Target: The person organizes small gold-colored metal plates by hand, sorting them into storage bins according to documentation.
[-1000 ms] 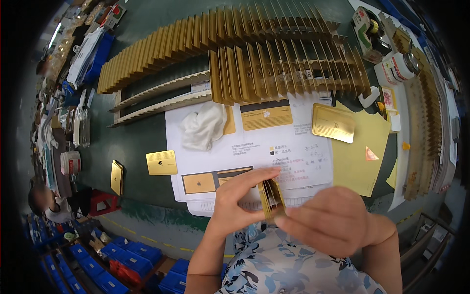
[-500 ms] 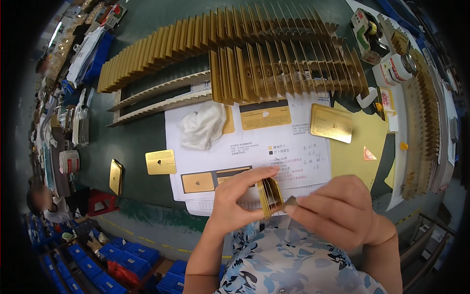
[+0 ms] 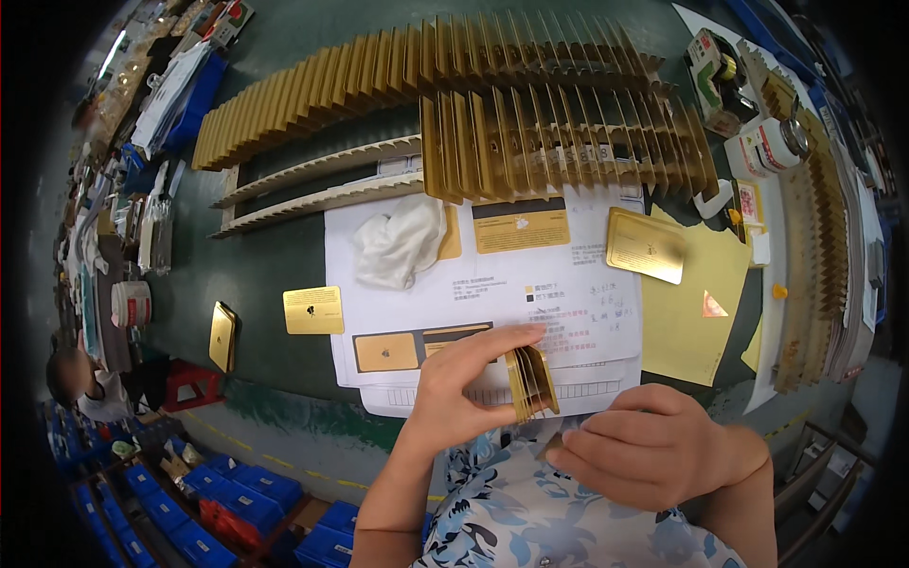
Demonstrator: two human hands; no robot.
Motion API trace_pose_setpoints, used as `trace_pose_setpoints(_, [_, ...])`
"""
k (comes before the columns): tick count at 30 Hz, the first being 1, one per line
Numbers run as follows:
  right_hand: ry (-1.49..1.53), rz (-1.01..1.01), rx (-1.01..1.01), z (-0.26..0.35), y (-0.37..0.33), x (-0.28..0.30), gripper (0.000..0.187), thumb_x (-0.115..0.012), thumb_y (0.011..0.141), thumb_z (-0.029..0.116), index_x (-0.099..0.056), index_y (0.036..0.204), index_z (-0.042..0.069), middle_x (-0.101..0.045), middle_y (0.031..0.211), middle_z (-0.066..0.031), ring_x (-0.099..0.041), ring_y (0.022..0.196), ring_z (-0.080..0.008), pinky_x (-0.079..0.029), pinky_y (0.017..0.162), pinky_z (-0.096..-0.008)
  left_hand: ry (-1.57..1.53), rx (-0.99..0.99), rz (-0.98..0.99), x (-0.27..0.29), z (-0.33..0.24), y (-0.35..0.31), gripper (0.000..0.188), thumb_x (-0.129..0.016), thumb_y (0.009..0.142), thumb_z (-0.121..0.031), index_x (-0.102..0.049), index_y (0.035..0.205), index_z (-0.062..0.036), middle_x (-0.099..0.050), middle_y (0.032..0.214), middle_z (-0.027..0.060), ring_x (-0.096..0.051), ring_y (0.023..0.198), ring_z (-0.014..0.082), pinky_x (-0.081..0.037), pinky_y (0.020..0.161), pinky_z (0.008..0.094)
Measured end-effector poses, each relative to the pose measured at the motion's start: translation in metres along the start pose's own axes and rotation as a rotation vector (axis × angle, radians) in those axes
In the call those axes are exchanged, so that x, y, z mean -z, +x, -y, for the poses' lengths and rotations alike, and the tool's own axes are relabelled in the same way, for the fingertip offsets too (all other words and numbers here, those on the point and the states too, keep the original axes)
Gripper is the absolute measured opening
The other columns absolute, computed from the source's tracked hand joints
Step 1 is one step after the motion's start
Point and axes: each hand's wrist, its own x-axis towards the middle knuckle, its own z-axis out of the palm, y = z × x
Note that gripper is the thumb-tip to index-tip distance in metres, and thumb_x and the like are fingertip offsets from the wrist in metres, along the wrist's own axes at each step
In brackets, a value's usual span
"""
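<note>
Between the thumb and fingers of my left hand [image 3: 464,383] is a small stack of gold metal cards [image 3: 532,382], held on edge and slightly fanned. To its right, apart from the stack, my right hand [image 3: 653,445] is closed in a pinch. A small grey-brown flat piece [image 3: 553,447] shows at its fingertips; its kind is unclear. Below my left hand lies a printed sheet [image 3: 454,322] with card pictures. A crumpled white cloth [image 3: 401,241] rests on it, partly covering a gold card. Another gold card [image 3: 646,245] lies tilted at the sheet's right.
Long slotted racks [image 3: 322,189] hold rows of upright gold cards [image 3: 530,142] across the back. At left are a single gold card [image 3: 312,310] and a small card stack [image 3: 222,337]. Yellow paper [image 3: 696,303], a white jar [image 3: 765,147] and a box [image 3: 718,85] stand or lie at right.
My right hand has moved down, away from the card stack, with the small piece still at its fingertips. The cards in my left hand are turned slightly and look more spread.
</note>
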Motion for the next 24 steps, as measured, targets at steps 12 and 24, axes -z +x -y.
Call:
trace_pose_setpoints(12, [0.602, -0.199, -0.629, -0.027, 0.005, -0.024, 0.054, -0.079, 0.080, 0.003, -0.065, 0.132, 0.005, -0.054, 0.118, -0.0111, -0.059, 0.100, -0.0203, -0.054, 0.085, -0.0305, 0.018, -0.004, 0.008, 0.002, -0.003, 0.001, 0.061, -0.088, 0.068, -0.015, -0.067, 0.124, -0.0062, -0.071, 0.124, 0.0109, -0.069, 0.112, 0.0282, -0.054, 0.096, 0.0362])
trace_pose_setpoints(24, [0.914, -0.031, -0.560, -0.027, 0.017, -0.033, 0.061, -0.082, 0.082, 0.010, -0.058, 0.138, 0.006, -0.049, 0.130, -0.0085, -0.054, 0.114, -0.0192, -0.054, 0.089, -0.0287, 0.044, -0.022, -0.024, -0.001, 0.009, -0.006, 0.056, -0.088, 0.064, -0.015, -0.066, 0.114, -0.0047, -0.071, 0.114, 0.0135, -0.071, 0.102, 0.0326, -0.055, 0.087, 0.0375])
